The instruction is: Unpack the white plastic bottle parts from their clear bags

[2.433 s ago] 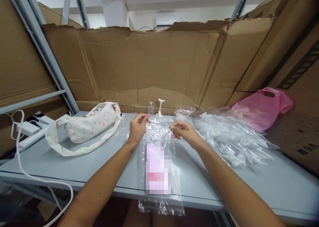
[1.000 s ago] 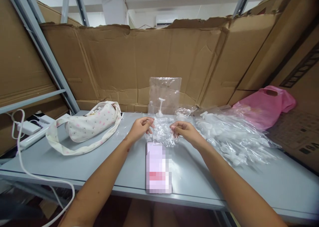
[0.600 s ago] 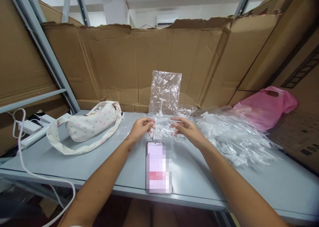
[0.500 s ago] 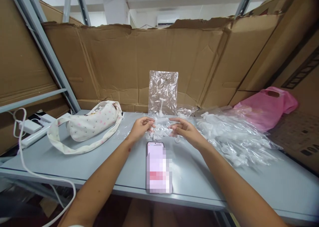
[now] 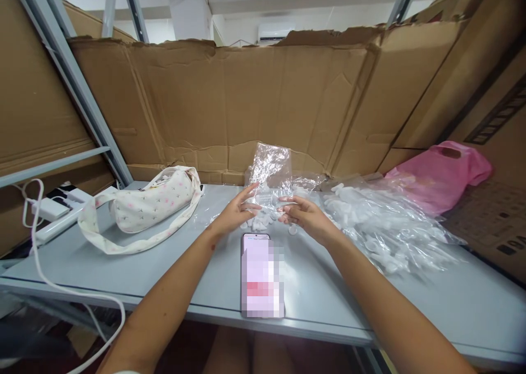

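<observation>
We have our left hand (image 5: 232, 215) at the near-left side of a clear plastic bag (image 5: 271, 166), its fingers spread, the index finger reaching along the film and the thumb well apart from it. Our right hand (image 5: 308, 215) is on the other side, fingers loosely bent, fingertips at the bag's lower right; we cannot tell whether they pinch the film. The crinkled bag rises between our hands, in front of the cardboard panel (image 5: 287, 100), with a ridged clear piece (image 5: 264, 197) showing at its lower part. Just below, small white plastic parts (image 5: 259, 221) lie on the grey counter (image 5: 197, 286).

Nearer to us, a phone (image 5: 262, 275) lies face up, its lit screen partly blurred out. To our right we see a heap of clear bags holding white plastic pieces (image 5: 386, 231), with a pink plastic bag (image 5: 439, 177) behind it. On our left lies a floral cloth bag (image 5: 156, 204), its strap looped towards us; farther left are white chargers (image 5: 51, 209) and a white cable (image 5: 74, 294) that hangs over the counter's edge.
</observation>
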Demonstrator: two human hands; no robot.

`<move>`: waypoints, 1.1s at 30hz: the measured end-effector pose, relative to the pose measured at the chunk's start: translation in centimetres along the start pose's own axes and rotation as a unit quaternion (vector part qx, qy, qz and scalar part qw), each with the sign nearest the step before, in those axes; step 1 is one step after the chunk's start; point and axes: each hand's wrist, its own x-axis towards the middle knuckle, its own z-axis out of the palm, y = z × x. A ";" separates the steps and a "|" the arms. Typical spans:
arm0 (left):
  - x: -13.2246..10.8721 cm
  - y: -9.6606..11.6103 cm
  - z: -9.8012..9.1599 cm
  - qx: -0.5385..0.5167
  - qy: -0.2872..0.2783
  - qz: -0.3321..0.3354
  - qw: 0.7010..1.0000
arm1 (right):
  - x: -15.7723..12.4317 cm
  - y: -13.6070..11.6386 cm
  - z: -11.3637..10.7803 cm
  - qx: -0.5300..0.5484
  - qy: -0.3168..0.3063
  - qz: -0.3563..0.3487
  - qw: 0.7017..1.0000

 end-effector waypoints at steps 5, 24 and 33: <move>0.2 -0.4 0.3 0.012 0.042 -0.053 0.998 | -0.1 -0.2 0.4 0.048 0.023 0.025 0.998; 0.7 -0.8 2.5 -0.075 0.144 -0.088 0.983 | 0.5 1.1 2.0 0.084 0.083 0.014 0.993; 0.8 -0.4 2.5 -0.117 0.193 -0.134 0.965 | 1.3 2.0 1.9 0.074 0.109 0.032 0.991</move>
